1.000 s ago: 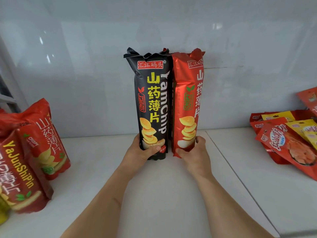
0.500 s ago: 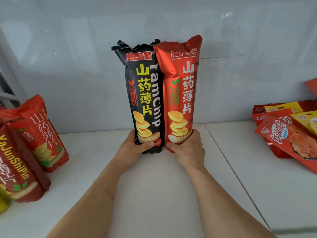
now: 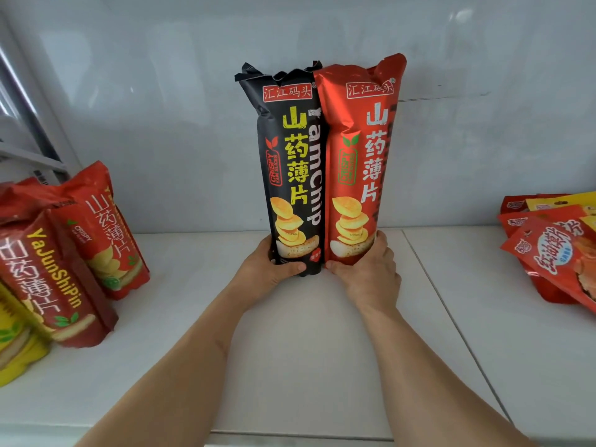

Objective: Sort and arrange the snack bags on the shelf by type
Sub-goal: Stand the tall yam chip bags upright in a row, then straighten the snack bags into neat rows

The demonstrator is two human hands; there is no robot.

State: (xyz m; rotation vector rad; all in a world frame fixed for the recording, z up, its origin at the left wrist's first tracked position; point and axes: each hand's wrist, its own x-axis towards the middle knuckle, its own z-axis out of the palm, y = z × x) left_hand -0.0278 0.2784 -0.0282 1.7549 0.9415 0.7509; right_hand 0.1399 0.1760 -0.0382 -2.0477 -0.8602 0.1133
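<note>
Two tall yam chip bags stand upright side by side, touching, in the middle of the white shelf, close to the back wall. The black bag is on the left, and my left hand grips its base. The red bag is on the right with its front facing me; my right hand wraps around its bottom.
At the left stand several red yam chip bags, a darker red one and a yellow bag at the edge. A loose pile of red and yellow flat snack packets lies at the right. A seam divides the shelf boards.
The red bag has turned from side-on to face me and now presses against the black bag. Both hands stay on the bag bases.
</note>
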